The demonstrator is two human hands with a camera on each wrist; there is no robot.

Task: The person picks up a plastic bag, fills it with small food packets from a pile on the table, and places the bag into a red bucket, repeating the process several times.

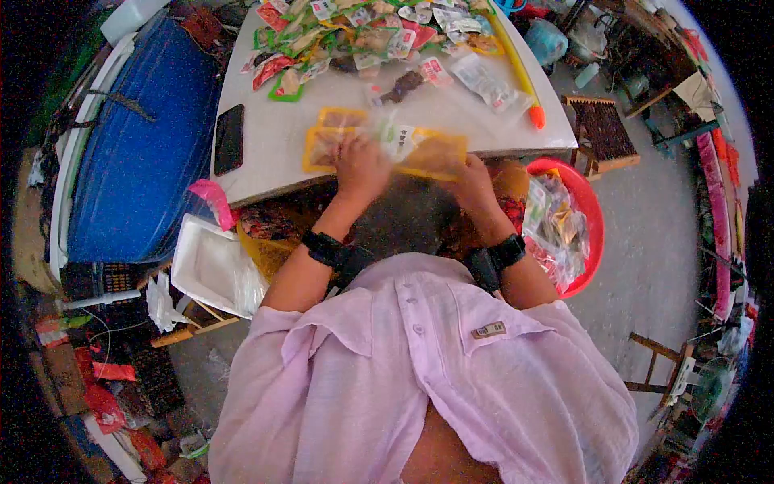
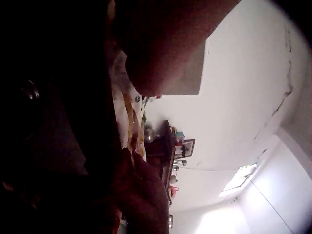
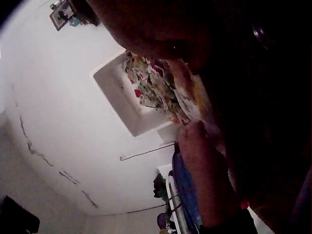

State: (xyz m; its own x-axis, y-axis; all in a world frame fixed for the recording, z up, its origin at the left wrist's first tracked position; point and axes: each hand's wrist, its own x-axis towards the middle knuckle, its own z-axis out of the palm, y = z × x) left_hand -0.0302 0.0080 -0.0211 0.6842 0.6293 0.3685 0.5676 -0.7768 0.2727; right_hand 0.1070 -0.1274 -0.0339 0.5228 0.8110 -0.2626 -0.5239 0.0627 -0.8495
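Note:
Both hands hold a yellow-edged plastic food packet [image 1: 439, 153] with a white label, over the near edge of the white table [image 1: 278, 161]. My left hand [image 1: 363, 168], blurred, grips its left part. Its curled fingers show beside the plastic in the right wrist view, where the left hand [image 3: 197, 146] is lit dimly. My right hand [image 1: 477, 189] pinches the packet's right edge; in the left wrist view this right hand [image 2: 144, 187] has its fingertips at the packet's rim. More yellow-edged packets [image 1: 343, 118] lie under and beside the left hand. The brown contents are blurred.
Many small food packets [image 1: 355, 36] heap at the table's far side. A dark packet [image 1: 401, 86], a clear bag [image 1: 488, 81] and a yellow stick with an orange tip [image 1: 516, 68] lie nearer. A phone [image 1: 230, 139] sits left; a red basin [image 1: 592, 218] of packets stands right, a foam box [image 1: 211, 262] lower left.

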